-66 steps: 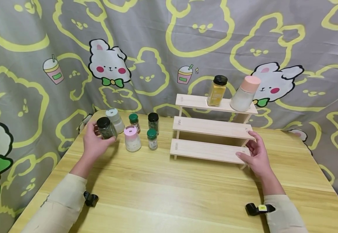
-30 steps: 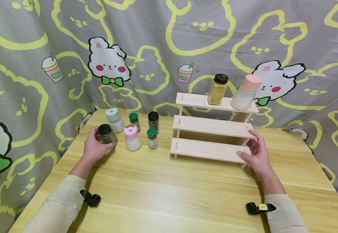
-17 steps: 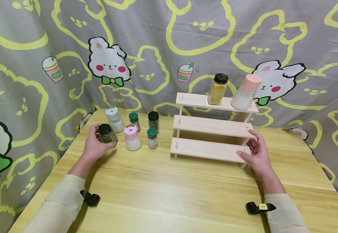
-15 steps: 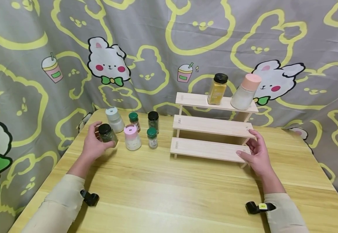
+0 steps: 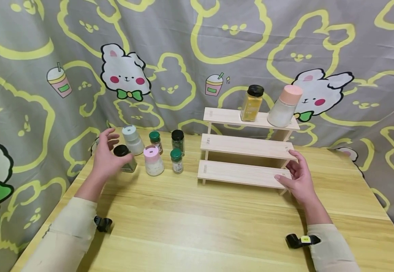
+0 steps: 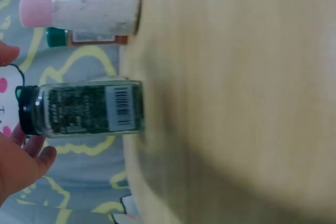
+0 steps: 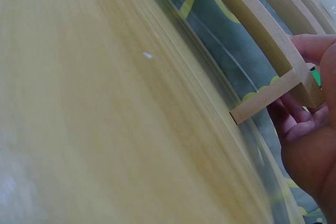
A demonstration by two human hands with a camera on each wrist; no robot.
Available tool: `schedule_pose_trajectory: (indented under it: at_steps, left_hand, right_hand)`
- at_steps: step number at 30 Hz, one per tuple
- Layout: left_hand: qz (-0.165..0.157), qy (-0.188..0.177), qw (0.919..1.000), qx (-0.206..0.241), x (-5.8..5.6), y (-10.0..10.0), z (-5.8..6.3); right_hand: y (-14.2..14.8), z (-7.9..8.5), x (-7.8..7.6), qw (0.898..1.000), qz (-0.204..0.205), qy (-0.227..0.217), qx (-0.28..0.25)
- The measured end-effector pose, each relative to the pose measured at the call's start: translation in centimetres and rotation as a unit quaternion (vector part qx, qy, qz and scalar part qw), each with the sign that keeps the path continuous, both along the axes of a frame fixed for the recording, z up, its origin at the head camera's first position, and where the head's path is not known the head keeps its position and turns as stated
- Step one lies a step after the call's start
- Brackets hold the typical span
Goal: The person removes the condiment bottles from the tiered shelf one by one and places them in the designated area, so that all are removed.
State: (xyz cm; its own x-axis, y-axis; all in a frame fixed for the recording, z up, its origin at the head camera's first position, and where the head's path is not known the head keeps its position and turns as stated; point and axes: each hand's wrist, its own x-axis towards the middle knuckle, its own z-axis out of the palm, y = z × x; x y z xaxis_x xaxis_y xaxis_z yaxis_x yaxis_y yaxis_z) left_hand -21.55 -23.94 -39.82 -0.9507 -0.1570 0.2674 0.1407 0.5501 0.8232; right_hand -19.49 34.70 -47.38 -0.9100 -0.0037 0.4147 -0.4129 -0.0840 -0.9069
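Observation:
A black-capped jar of dried green herbs [image 6: 79,109] stands upright on the table at the left. My left hand [image 5: 106,158] is beside and above it, thumb and fingers spread apart around the cap without gripping. A barcode label faces the left wrist camera. At the right end of a three-tier wooden shelf [image 5: 244,173], my right hand [image 5: 298,179] grips the rack, thumb on the lowest board and fingers around the end by the middle one. In the right wrist view the thumb [image 7: 313,47] lies on the board's edge above a short leg [image 7: 265,97].
Pink-capped [image 5: 153,162] and pale-blue-capped [image 5: 133,141] shakers, two green-capped bottles [image 5: 177,162] and another black-capped jar [image 5: 178,141] stand near the herb jar. The top tier bears a yellow spice jar [image 5: 251,107] and a peach-capped shaker [image 5: 283,109]. A patterned curtain [image 5: 169,30] hangs behind.
My left hand lowered the herb jar onto the table, then let go, its fingers spreading and lifting up and left. The right hand has kept its hold on the shelf.

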Motion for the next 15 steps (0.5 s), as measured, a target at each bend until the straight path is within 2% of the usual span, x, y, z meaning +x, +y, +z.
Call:
schedule_pose_trajectory:
  at_steps: [11, 15]
  left_hand:
    - [0.001, 0.047, 0.9988, -0.012, -0.6, 0.7, 2.4]
    - [0.006, 0.076, 0.997, -0.012, -1.0, 1.1, 3.3]
  right_hand:
    - [0.2, -0.2, -0.2, 1.0, 0.007, 0.009, 0.006]
    - [0.2, -0.2, -0.2, 1.0, 0.009, 0.014, 0.006]
